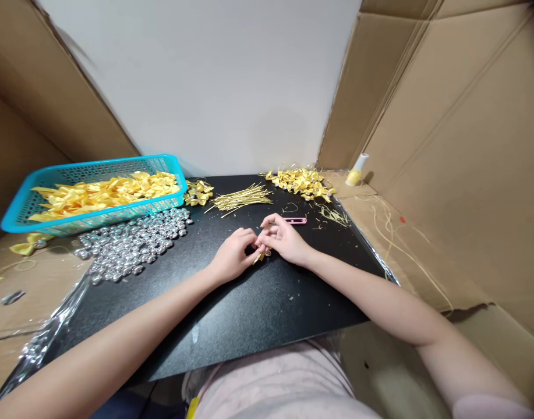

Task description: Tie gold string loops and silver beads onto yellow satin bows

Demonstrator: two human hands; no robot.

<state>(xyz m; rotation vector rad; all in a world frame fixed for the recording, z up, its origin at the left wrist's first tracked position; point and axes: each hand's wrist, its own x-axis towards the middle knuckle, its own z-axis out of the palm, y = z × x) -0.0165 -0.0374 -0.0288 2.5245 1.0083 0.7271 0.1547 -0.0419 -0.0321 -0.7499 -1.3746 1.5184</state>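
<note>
My left hand (233,255) and my right hand (285,237) meet at the middle of the black mat (249,308). Both pinch a small yellow-gold piece (262,254) between their fingertips; it is too small to name for certain. A pile of silver beads (133,241) lies to the left of my left hand. A bundle of gold wire ties (240,198) lies just beyond the hands. A small pink tool (295,220) rests on the mat right behind my right hand.
A turquoise basket (17,212) of yellow ribbon bows stands at the back left. Finished yellow bows (301,181) are heaped at the back right, a few more (199,192) beside the basket. A yellow thread spool (356,170) stands by the cardboard wall (459,145).
</note>
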